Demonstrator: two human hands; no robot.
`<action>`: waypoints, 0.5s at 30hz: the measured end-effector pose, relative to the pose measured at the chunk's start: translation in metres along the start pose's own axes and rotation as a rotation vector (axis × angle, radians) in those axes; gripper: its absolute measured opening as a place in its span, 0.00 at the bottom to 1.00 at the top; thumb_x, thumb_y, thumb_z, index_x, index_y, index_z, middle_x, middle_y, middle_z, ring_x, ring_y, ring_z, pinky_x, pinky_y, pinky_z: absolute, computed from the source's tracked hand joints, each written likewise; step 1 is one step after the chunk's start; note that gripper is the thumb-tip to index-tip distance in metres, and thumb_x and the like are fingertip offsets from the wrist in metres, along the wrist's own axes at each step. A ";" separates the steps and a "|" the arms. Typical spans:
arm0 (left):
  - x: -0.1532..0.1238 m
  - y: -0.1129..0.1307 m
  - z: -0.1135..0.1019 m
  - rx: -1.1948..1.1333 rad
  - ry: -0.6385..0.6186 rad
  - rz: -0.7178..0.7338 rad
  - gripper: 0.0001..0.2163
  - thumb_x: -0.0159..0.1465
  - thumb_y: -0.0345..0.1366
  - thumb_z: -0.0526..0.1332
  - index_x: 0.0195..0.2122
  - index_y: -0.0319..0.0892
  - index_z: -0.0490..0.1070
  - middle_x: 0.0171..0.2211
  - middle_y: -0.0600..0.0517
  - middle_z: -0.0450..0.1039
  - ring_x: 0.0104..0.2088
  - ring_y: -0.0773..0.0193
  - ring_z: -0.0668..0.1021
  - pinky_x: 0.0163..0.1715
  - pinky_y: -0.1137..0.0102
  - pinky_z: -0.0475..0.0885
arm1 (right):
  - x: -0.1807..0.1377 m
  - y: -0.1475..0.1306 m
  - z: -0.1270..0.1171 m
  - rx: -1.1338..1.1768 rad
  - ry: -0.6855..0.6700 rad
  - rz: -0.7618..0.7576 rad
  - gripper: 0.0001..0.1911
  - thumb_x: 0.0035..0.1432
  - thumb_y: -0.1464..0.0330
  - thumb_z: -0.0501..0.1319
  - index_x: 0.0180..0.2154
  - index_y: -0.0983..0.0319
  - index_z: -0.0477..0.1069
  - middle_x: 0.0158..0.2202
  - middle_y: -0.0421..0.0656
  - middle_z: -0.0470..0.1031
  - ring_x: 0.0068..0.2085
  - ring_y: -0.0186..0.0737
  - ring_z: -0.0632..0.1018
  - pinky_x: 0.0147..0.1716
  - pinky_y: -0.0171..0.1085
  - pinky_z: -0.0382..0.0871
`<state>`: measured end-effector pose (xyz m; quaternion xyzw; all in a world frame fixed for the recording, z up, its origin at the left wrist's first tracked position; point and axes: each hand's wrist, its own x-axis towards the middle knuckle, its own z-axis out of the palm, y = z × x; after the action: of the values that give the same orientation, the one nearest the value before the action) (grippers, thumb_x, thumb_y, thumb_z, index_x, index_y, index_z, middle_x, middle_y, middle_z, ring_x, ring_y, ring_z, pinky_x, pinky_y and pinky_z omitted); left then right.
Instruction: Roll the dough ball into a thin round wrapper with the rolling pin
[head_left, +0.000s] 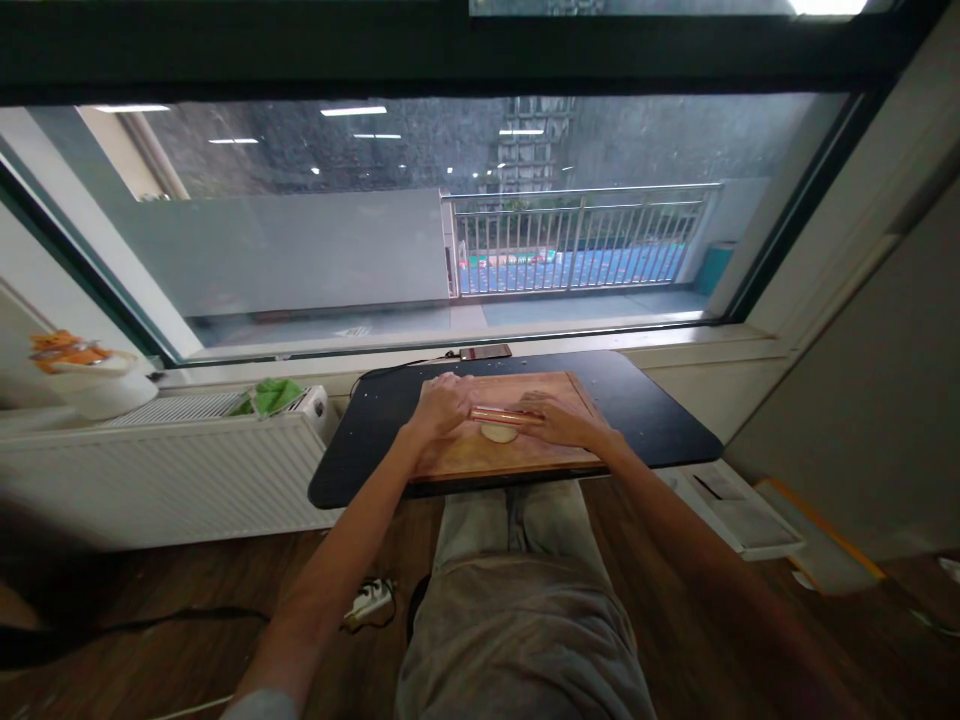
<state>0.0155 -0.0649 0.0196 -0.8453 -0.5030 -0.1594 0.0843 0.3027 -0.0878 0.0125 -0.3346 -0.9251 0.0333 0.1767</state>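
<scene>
A small flat disc of pale dough (498, 433) lies on a wooden cutting board (480, 458), which rests on a black table (660, 420). Across the dough lies a thin wooden rolling pin (502, 414). My left hand (441, 403) presses down on the pin's left end with its fingers laid flat over it. On the pin's right end my right hand (561, 418) rests the same way. Both forearms reach forward over my lap.
A phone (485, 352) with a cable lies at the table's far edge under the window. A white radiator (165, 470) stands to the left with a green cloth (268, 396) on top. A power strip (367, 600) lies on the wooden floor. Flat boards (742, 520) lie at the right.
</scene>
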 end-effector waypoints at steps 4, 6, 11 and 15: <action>-0.013 0.008 0.014 0.111 -0.129 0.158 0.27 0.75 0.42 0.61 0.73 0.39 0.71 0.74 0.37 0.71 0.76 0.43 0.69 0.75 0.48 0.63 | -0.006 0.005 0.003 -0.178 0.012 -0.022 0.18 0.80 0.63 0.59 0.64 0.55 0.80 0.59 0.49 0.84 0.60 0.51 0.81 0.66 0.53 0.74; -0.019 0.009 0.012 0.132 -0.140 0.161 0.30 0.75 0.45 0.61 0.75 0.37 0.69 0.76 0.35 0.67 0.77 0.40 0.67 0.77 0.48 0.61 | -0.011 0.003 0.008 -0.321 0.030 0.018 0.20 0.80 0.67 0.57 0.66 0.57 0.77 0.66 0.53 0.80 0.64 0.54 0.79 0.68 0.57 0.72; -0.016 0.006 -0.003 0.088 -0.207 0.008 0.26 0.79 0.45 0.52 0.76 0.49 0.69 0.75 0.45 0.70 0.77 0.44 0.69 0.75 0.48 0.65 | -0.024 -0.014 0.020 -0.485 -0.007 0.150 0.23 0.76 0.72 0.56 0.69 0.63 0.72 0.73 0.58 0.73 0.68 0.58 0.77 0.69 0.59 0.72; -0.020 0.012 -0.008 0.038 -0.188 -0.028 0.26 0.79 0.45 0.52 0.74 0.47 0.71 0.73 0.42 0.73 0.76 0.44 0.70 0.74 0.46 0.65 | -0.031 -0.032 0.022 -0.451 0.001 0.248 0.23 0.76 0.71 0.54 0.67 0.65 0.74 0.73 0.59 0.73 0.71 0.59 0.76 0.71 0.58 0.69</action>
<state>0.0157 -0.0902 0.0204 -0.8476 -0.5235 -0.0710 0.0503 0.2980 -0.1310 -0.0121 -0.4766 -0.8608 -0.1526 0.0928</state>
